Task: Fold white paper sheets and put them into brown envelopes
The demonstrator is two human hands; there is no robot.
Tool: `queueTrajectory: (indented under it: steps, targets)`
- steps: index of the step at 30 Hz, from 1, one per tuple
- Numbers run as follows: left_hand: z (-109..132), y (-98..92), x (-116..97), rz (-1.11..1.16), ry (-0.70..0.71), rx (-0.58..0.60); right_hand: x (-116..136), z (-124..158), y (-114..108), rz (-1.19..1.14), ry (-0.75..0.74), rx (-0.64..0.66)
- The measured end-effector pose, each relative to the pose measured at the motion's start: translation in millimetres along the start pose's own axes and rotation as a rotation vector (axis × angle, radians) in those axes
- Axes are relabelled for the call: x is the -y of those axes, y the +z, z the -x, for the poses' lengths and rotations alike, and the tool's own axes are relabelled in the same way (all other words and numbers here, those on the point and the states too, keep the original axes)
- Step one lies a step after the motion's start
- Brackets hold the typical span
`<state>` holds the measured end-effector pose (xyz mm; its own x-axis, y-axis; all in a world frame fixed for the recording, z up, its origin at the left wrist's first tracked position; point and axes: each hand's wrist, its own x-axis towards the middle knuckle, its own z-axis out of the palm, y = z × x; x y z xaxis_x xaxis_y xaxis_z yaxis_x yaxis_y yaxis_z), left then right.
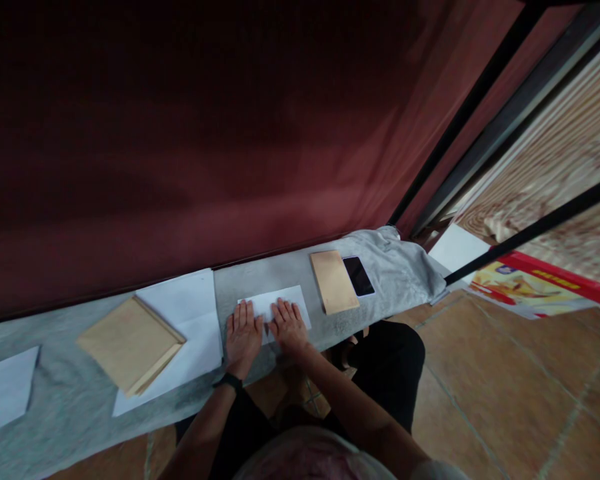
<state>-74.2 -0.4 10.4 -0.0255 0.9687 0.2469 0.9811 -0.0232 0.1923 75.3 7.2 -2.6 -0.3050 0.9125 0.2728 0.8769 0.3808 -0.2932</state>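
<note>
Both of my hands lie flat on a folded white sheet of paper (280, 300) on a grey cloth-covered ledge (75, 400). My left hand (243, 333), with a black band at the wrist, presses the sheet's left part with fingers stretched out. Beside it, my right hand (289, 325) rests on the sheet's near middle, fingers also extended. Neither hand grips anything.
A stack of brown envelopes (130, 343) lies on white sheets (185, 313) to the left, with another white sheet (5, 390) at the far left. To the right are a single brown envelope (333, 281) and a black phone (359, 275). A dark red wall rises behind the ledge.
</note>
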Motion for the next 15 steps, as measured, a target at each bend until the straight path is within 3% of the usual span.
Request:
queueTrajectory:
  steps: [9,15]
  targets:
    - [10.4,-2.1,7.8,0.144,-0.119,-0.029,-27.4,26.9,-9.9,0.064,0.112,-0.080]
    - [7.4,-8.2,18.4,0.485,-0.362,0.028,-25.8,30.0,-10.9,0.080,0.149,-0.081]
